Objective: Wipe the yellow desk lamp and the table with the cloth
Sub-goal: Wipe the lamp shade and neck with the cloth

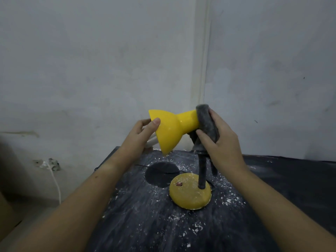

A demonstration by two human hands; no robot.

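**Cloth held against lamp shade above a dusty counter**

A yellow desk lamp with a glossy flared shade is found standing on a dark, matt counter set against a pale grey wall. Its round yellow base rests on the counter near the middle of the view. A black flexible neck rises from that base to the shade, which is tipped so that its wide mouth faces left and downward. A small red switch is seen on the base.

The wide rim of the shade is gripped by the left hand, with the thumb laid on the outer face and the fingers curled behind the rim. A white bulb is partly seen below that hand. A grey fleecy cloth is laid over the narrow rear end of the shade and is clutched by the right hand, fingers and thumb curled round it. A loose tail of the cloth hangs beside the neck.

White powder and flecks are strewn over the counter around the base. A round dark patch is noted just left of the base. A wall socket with a white cable hanging from it is recorded at lower left.
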